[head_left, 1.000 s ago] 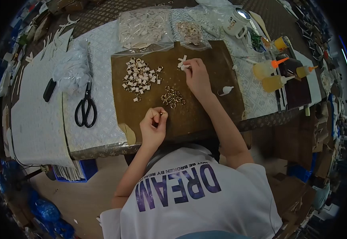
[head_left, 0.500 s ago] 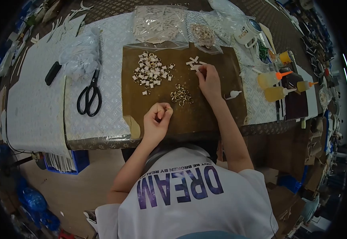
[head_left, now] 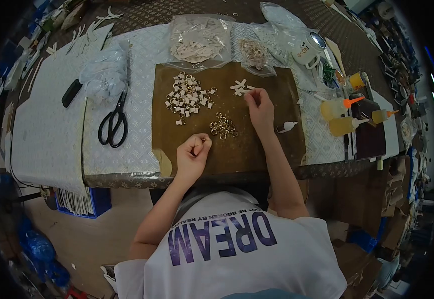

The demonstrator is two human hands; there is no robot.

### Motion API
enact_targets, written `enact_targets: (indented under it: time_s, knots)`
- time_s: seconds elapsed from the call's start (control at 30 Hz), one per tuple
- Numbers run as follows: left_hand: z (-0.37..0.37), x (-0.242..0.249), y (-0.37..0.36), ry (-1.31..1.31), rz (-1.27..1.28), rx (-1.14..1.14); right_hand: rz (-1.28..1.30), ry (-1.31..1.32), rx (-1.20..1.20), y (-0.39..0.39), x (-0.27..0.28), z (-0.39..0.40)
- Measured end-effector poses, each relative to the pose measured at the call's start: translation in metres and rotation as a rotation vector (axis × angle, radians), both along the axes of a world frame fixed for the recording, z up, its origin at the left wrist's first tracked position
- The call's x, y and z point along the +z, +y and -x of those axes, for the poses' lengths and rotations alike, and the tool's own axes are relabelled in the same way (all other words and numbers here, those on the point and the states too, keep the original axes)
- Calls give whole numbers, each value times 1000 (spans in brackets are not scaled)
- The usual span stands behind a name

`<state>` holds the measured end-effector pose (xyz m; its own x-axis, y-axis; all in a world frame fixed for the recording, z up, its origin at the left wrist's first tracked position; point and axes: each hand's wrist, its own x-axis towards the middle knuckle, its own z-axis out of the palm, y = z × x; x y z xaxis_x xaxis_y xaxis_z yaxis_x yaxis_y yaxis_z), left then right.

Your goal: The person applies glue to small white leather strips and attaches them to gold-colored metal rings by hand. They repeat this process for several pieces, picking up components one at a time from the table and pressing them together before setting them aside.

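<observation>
Landmark: the brown mat (head_left: 257, 144) lies on the table, in front of the person; all places below are given from it.
Left hand: the left hand (head_left: 192, 155) rests on the near edge of the brown mat, fingers curled tight, and it pinches a small metal ring (head_left: 203, 140) between thumb and forefinger.
Right hand: the right hand (head_left: 260, 105) is over the far middle of the mat; its fingertips press on one white strip (head_left: 249, 88), beside a few loose white strips (head_left: 238, 85). If it really grips the strip or only touches it, I cannot tell.
Ring pile: a small heap of metal rings (head_left: 222, 126) lies in the centre of the mat, between both hands.
Finished pieces: a heap of white tabs with rings (head_left: 188, 95) lies on the far left part of the mat.
Bags: two clear bags (head_left: 199, 42) lie just beyond the far edge.
Scissors: black scissors (head_left: 113, 122) lie left of the mat, well apart.
Glue: glue bottles (head_left: 341, 117) with orange and white tips lie right of the mat.
Cap: a small white nozzle (head_left: 287, 127) lies on the right edge of the mat.
</observation>
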<state>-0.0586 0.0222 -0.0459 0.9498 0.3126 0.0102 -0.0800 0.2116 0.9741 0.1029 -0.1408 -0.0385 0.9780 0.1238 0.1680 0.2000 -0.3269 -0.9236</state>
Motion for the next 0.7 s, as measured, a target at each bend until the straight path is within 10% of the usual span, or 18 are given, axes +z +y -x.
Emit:
enact_targets:
  time_s: [0.23,0.7]
  knots:
    - [-2,18,-1,83,194,-31,-229,538,318,-15,36,111]
    - [27,45,-8,85,-31,-216,89,145,503,-13,60,136]
